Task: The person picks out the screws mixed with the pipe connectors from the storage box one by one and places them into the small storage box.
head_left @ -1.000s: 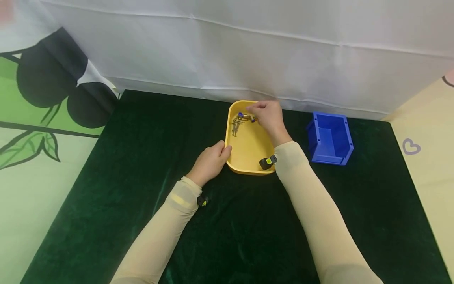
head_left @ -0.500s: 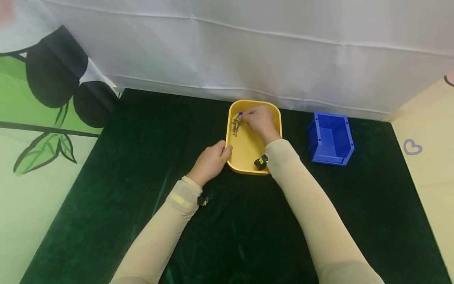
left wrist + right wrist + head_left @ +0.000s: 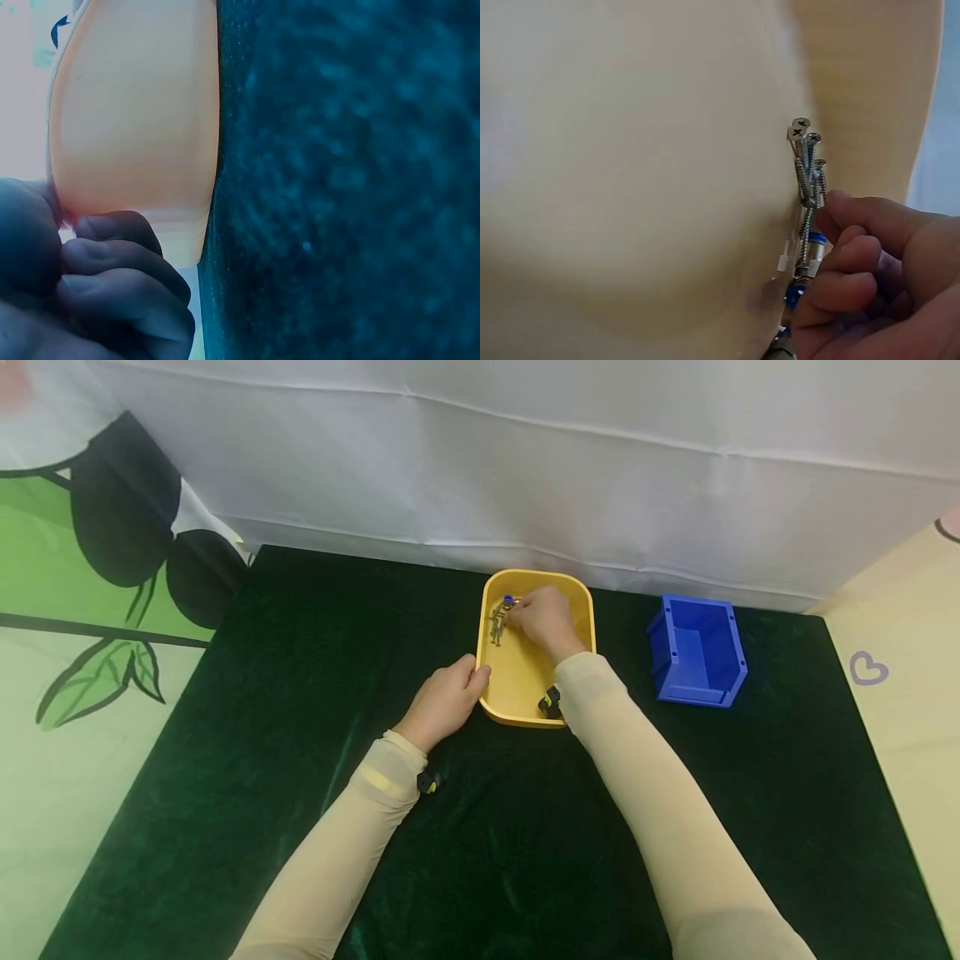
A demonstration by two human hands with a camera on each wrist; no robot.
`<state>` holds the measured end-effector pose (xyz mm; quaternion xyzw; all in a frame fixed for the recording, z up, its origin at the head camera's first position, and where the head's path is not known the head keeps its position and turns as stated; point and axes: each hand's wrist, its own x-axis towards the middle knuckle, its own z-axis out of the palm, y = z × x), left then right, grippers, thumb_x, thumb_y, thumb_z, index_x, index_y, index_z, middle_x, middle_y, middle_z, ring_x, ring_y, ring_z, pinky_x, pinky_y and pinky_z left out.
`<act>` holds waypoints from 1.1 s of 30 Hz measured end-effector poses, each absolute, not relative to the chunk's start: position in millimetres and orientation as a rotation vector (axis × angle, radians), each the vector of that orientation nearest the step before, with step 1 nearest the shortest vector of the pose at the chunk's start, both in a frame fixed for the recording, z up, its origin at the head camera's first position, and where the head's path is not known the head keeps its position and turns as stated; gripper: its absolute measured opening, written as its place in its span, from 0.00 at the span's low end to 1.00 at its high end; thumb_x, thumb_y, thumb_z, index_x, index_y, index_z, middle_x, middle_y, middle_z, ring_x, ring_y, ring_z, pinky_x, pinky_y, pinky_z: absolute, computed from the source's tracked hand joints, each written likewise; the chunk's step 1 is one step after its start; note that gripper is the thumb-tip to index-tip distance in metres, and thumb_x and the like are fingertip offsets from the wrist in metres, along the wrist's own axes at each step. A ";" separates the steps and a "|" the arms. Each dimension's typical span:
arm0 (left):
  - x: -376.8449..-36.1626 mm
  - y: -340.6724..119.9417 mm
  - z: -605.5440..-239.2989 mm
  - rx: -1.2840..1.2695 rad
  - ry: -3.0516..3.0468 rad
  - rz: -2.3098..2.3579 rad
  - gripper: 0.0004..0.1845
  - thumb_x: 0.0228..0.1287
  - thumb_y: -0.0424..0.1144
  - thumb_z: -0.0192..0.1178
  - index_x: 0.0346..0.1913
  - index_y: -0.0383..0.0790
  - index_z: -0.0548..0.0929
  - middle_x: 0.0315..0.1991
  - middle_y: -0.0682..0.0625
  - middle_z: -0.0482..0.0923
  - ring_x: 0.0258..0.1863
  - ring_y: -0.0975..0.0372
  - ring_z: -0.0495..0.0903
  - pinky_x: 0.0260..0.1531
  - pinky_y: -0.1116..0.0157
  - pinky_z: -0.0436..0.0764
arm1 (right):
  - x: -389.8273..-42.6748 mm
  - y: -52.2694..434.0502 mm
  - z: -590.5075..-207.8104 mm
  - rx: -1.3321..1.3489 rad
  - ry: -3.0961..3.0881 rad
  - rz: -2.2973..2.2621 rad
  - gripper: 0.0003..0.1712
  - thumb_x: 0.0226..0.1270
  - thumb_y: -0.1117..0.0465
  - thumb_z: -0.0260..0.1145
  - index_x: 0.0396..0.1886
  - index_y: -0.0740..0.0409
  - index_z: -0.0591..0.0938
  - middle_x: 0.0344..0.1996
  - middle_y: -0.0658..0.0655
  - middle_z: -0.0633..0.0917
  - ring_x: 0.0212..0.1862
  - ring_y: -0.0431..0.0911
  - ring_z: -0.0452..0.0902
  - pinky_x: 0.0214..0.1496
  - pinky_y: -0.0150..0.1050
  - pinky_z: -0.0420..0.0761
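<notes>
My left hand (image 3: 444, 703) grips the near-left rim of a yellow plastic tray (image 3: 517, 689), its thumb at the rim and its curled fingers (image 3: 124, 262) against the outer wall. Inside the tray, at its far left, lie several cross-head screws (image 3: 808, 169) in a loose bunch. Beside them are metal pipe fittings with blue rings (image 3: 799, 294), partly covered by fingers. My right hand (image 3: 549, 620) reaches down into the tray with bent fingers, its fingertips close against the screws and fittings. Whether it pinches one of them is hidden.
An open-fronted blue storage bin (image 3: 693, 660) stands on the dark green cloth (image 3: 480, 852) to the right of the tray. Behind the table hangs a white curtain (image 3: 480, 477), close to the tray's far side.
My right hand has moved left and down inside the tray, from over the fittings to beside the screws. The left hand keeps its grip on the rim.
</notes>
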<state>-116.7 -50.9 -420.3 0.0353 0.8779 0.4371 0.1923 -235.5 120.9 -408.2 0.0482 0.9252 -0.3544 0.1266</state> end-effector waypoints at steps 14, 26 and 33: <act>-114.8 -48.2 -419.5 0.132 2.470 1.252 0.17 0.80 0.54 0.42 0.54 0.47 0.73 0.29 0.47 0.74 0.23 0.54 0.74 0.23 0.61 0.71 | -236.7 121.7 -412.4 0.078 2.707 -0.994 0.08 0.64 0.57 0.72 0.38 0.55 0.91 0.36 0.52 0.88 0.35 0.44 0.79 0.36 0.34 0.78; -117.1 -50.4 -420.2 0.132 2.478 1.244 0.18 0.79 0.55 0.41 0.54 0.47 0.73 0.29 0.47 0.74 0.23 0.55 0.75 0.22 0.62 0.71 | -239.2 119.0 -412.5 0.046 2.698 -0.973 0.08 0.63 0.55 0.72 0.35 0.54 0.90 0.35 0.52 0.87 0.35 0.45 0.78 0.36 0.35 0.76; -117.5 -52.1 -420.1 0.109 2.466 1.242 0.17 0.79 0.54 0.41 0.54 0.47 0.73 0.29 0.47 0.74 0.23 0.54 0.75 0.22 0.62 0.71 | -240.2 117.3 -414.7 0.013 2.705 -0.945 0.07 0.64 0.57 0.71 0.32 0.55 0.89 0.32 0.52 0.86 0.32 0.44 0.78 0.34 0.34 0.76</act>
